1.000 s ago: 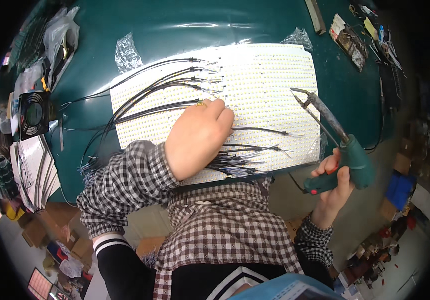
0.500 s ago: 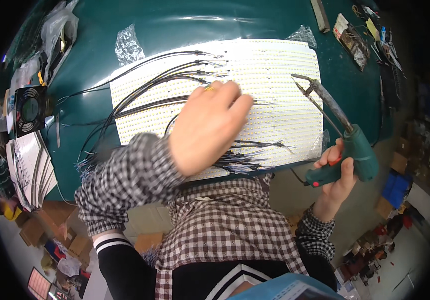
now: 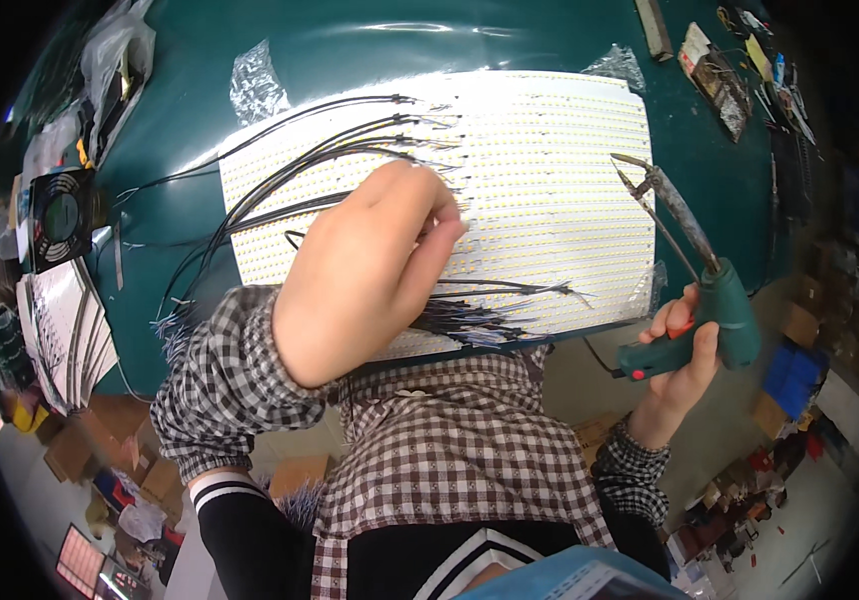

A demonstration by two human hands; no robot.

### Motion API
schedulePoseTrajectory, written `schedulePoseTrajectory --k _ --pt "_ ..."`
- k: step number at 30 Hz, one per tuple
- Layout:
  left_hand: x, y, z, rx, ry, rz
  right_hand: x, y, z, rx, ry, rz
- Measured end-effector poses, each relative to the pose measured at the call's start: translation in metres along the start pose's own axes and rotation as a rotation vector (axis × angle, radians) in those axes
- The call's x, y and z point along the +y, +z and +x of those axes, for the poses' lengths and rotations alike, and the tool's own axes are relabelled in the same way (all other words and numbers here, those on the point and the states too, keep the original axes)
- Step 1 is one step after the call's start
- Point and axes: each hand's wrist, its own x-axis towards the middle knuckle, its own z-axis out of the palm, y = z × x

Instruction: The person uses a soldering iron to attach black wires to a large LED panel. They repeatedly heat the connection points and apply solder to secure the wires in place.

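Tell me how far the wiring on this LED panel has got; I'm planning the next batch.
Done: several black wires already reach the upper left of the white LED panel. In hand: the left hand presses on the panel while the right hand holds the green soldering gun off it. Left: loose wires near the front edge.

bench mat (image 3: 510, 60): glossy green | LED panel (image 3: 550, 180): matt white | soldering gun (image 3: 720, 310): green plastic, dull metal tip at 11 o'clock | wires (image 3: 280, 190): smooth black | sleeve (image 3: 220, 380): checked cloth
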Motion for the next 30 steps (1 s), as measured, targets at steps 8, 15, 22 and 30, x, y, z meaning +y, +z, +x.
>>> schedulePoseTrajectory --k 8,15,22,30 --pt "-0.041 0.022 -0.011 -0.057 -0.068 -0.053 0.005 0.016 -0.006 -0.075 0.051 -0.030" --pt "-0.041 0.035 -0.001 0.002 -0.046 -0.047 0.002 0.021 -0.019 -0.056 0.053 -0.159" --pt "-0.040 0.033 -0.002 0.006 -0.089 -0.096 -0.001 0.036 -0.028 -0.042 0.158 -0.169" --pt "-0.044 0.033 -0.001 0.010 -0.077 -0.105 -0.001 0.043 -0.029 -0.039 0.226 -0.260"
